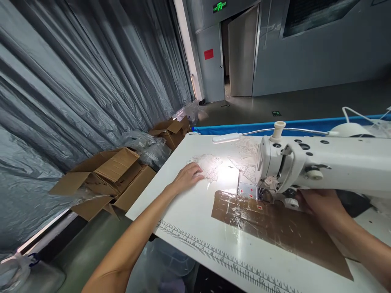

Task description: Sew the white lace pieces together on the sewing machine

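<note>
My left hand point(188, 177) lies on the white sewing table point(183, 203), thumb and fingers apart, with its fingertips at the near-left edge of a piece of white lace point(209, 165). More pale lace point(244, 152) spreads from there toward the sewing machine point(336, 160). My right hand point(314, 200) reaches in below the machine arm, close to the presser area; its fingers are hidden behind the machine parts. Under and in front of the needle area, a brown board covered with shiny tape point(275, 228) lies on the tabletop. A bright lamp spot falls on the surface between lace and needle.
A flexible lamp point(227, 138) stretches along the table's back edge. Printed ruler marks point(214, 252) run along the front edge. Open cardboard boxes point(113, 175) and clear plastic bags point(152, 152) stand on the floor at left. A blue edge point(232, 129) lies behind the table.
</note>
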The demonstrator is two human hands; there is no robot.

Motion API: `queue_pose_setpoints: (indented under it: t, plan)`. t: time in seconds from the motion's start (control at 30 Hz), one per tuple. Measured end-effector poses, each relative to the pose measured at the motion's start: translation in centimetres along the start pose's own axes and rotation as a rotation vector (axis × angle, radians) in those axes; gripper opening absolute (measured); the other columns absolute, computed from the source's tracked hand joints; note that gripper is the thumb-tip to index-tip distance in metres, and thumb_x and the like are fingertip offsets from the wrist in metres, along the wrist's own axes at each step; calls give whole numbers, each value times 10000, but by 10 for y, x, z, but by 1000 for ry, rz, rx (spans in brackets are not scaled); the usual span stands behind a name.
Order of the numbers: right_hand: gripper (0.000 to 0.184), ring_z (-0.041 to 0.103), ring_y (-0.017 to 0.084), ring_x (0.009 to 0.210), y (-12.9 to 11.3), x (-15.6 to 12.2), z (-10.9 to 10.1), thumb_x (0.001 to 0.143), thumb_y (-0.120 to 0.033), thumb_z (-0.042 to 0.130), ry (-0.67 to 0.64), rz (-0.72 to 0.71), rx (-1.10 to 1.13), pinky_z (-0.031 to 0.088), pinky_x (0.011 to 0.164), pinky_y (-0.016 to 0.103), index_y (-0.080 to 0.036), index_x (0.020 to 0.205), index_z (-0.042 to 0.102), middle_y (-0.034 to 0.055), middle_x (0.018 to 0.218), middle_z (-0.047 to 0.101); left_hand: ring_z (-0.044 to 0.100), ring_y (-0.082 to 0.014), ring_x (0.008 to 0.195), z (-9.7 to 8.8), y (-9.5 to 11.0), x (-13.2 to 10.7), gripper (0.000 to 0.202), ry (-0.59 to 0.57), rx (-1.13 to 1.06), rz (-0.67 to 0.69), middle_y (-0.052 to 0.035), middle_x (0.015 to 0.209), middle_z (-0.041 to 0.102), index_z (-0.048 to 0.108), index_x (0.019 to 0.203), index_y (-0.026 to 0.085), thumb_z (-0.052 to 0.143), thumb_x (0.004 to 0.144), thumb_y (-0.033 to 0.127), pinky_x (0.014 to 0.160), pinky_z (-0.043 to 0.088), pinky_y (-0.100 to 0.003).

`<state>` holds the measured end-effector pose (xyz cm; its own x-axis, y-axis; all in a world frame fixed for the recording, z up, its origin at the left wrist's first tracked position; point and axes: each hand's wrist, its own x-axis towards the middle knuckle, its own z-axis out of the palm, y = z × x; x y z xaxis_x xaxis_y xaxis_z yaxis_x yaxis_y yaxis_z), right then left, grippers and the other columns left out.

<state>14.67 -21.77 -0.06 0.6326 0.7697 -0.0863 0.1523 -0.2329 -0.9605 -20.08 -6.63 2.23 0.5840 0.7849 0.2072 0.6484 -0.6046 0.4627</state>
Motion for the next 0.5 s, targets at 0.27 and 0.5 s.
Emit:
queue_pose_setpoints:
  t: [0.27,0.5]
  plan:
    - [397,519,166,576,31,-33,-15,544,-483,653,-127,120,50,387,476,245,-232,849,693,17,675,623,560,-163,853,-8,13,3,164,6,-23,-37,-44,917,618,625,824,190,493,894,258,737,441,-257]
    - [396,515,161,576,34,-40,-7,556,-486,639,-143,112,17,410,472,243,-245,867,683,3,695,637,539,-119,701,3,63,-17,191,-342,-126,103,-15,793,628,624,863,174,478,941,269,624,383,-209]
